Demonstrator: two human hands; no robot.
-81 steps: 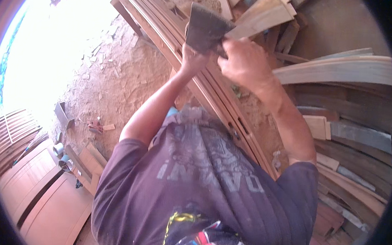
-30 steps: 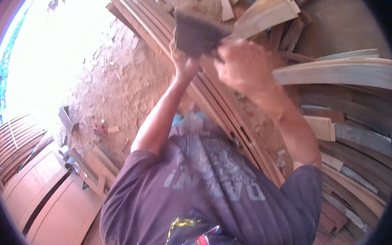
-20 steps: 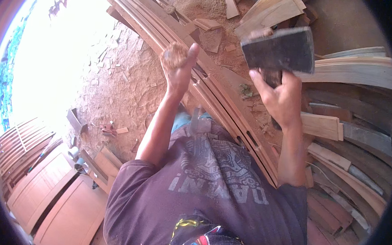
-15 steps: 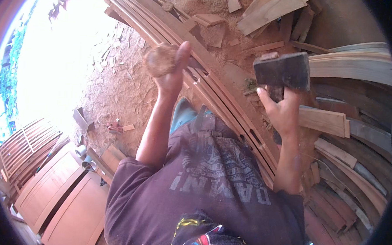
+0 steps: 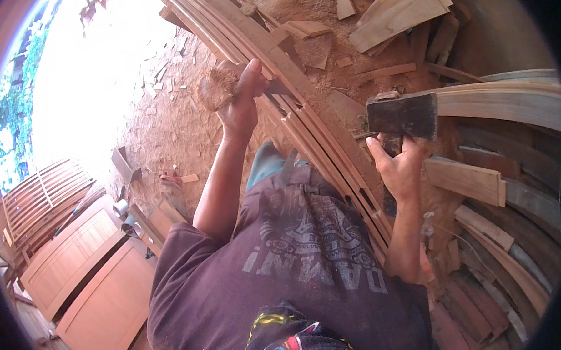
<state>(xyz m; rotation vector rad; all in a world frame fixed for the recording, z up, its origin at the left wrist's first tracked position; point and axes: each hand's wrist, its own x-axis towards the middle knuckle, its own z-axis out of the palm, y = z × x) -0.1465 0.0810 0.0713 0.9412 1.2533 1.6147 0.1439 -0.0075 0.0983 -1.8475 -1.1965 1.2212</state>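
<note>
My left hand (image 5: pixel 241 107) is closed round a chisel (image 5: pixel 216 89) whose wooden handle ends in a frayed, fibrous round top. A dark strip of its blade seems to show beside my thumb, over long grooved wooden bars (image 5: pixel 322 148) with slots cut in them. Where the blade's tip rests I cannot tell. In my right hand (image 5: pixel 398 169), closed on the handle, is a hatchet (image 5: pixel 402 114) with a dark flared metal head. It is held up to the right of the bars, apart from the chisel.
Curved stacks of boards (image 5: pixel 509 103) fill the right side. Offcuts (image 5: pixel 400 21) lie on the sawdust-covered floor (image 5: pixel 176 120) ahead. Wooden panels (image 5: pixel 109 292) and a slatted frame (image 5: pixel 45 196) stand at the lower left. My shirt front (image 5: pixel 295 257) is close to the bars.
My left hand and the chisel have shifted slightly left. The hatchet in my right hand has come a little lower and nearer to me. The whole view has moved slightly.
</note>
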